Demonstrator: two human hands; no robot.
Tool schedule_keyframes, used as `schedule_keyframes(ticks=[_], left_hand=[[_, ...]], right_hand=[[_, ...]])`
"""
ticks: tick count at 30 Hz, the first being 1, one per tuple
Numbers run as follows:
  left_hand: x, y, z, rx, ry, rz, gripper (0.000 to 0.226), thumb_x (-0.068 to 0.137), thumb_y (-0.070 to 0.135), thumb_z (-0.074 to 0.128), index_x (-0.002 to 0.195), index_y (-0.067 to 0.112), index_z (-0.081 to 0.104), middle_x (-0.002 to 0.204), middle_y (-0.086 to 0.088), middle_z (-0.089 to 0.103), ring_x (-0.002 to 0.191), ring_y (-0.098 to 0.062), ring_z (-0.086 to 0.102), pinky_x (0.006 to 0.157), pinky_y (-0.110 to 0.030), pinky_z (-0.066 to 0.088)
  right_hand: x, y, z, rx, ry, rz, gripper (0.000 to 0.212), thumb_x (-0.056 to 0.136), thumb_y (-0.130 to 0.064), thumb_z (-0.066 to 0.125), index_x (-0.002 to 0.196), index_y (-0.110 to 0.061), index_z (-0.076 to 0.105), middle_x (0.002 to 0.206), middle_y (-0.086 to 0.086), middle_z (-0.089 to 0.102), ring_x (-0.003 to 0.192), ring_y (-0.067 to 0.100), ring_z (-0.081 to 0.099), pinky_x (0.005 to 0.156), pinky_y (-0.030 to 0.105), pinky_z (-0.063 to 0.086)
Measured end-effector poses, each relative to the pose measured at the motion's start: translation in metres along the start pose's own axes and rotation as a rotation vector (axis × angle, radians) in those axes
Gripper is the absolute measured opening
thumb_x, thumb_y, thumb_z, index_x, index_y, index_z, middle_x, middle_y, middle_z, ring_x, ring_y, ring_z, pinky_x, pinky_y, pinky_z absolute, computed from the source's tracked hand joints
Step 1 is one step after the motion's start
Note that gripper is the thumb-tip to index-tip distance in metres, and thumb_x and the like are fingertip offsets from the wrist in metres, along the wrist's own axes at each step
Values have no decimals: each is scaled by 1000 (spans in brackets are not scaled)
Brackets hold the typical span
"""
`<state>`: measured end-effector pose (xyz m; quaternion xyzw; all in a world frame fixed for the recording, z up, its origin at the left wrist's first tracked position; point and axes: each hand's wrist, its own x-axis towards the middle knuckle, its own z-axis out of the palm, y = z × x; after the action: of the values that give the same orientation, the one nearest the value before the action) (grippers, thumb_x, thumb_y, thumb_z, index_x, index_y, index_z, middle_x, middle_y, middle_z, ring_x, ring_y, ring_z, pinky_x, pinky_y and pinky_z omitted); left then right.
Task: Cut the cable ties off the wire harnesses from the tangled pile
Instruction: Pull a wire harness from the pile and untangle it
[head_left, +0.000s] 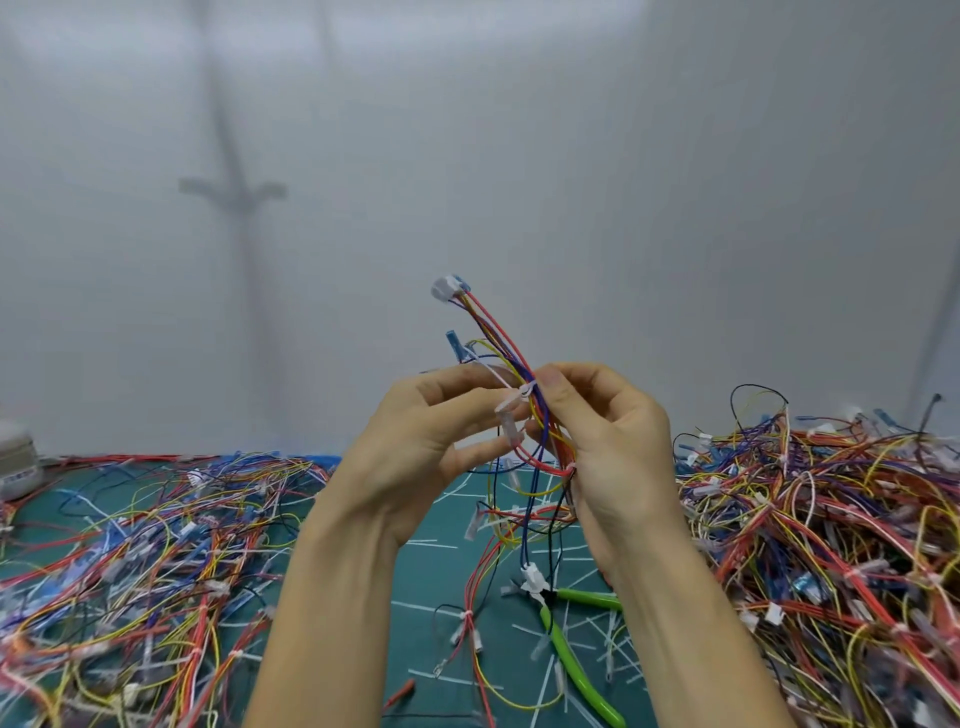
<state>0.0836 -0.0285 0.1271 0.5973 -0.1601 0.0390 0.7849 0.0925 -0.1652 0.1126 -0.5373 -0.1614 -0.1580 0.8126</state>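
Observation:
I hold one wire harness (511, 358) of red, blue, yellow and purple wires up above the table. My right hand (608, 441) grips its bundle, thumb and forefinger pinching near a white cable tie (522, 393). My left hand (421, 447) has its fingers curled against the tie's tail and a clear connector sleeve. A white plug (444, 287) tops the harness; its lower wires hang down to the mat. Green-handled cutters (571, 660) lie on the green mat (431, 571) below my hands.
A spread pile of harnesses (145, 561) covers the left of the table. A taller tangled pile (821, 530) fills the right. Several cut white tie pieces (613, 644) litter the mat around the cutters. A pale wall stands behind the table.

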Motion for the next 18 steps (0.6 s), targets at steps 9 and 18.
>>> schedule_keyframes(ticks=[9, 18], left_hand=[[4, -8, 1, -8, -1, 45, 39, 73, 11, 79, 108, 1, 64, 97, -11, 70, 90, -22, 65, 77, -29, 58], [3, -5, -3, 100, 106, 121, 42, 63, 16, 84, 99, 5, 65, 91, -5, 75, 81, -14, 71, 71, -23, 56]], right_hand=[[-2, 4, 6, -25, -34, -67, 8, 91, -2, 62, 85, -8, 63, 72, 2, 65, 62, 15, 61, 62, 27, 55], [-5, 0, 5, -133, -119, -138, 14, 86, -16, 65, 75, -15, 73, 79, 9, 73, 75, 29, 68, 74, 45, 58]])
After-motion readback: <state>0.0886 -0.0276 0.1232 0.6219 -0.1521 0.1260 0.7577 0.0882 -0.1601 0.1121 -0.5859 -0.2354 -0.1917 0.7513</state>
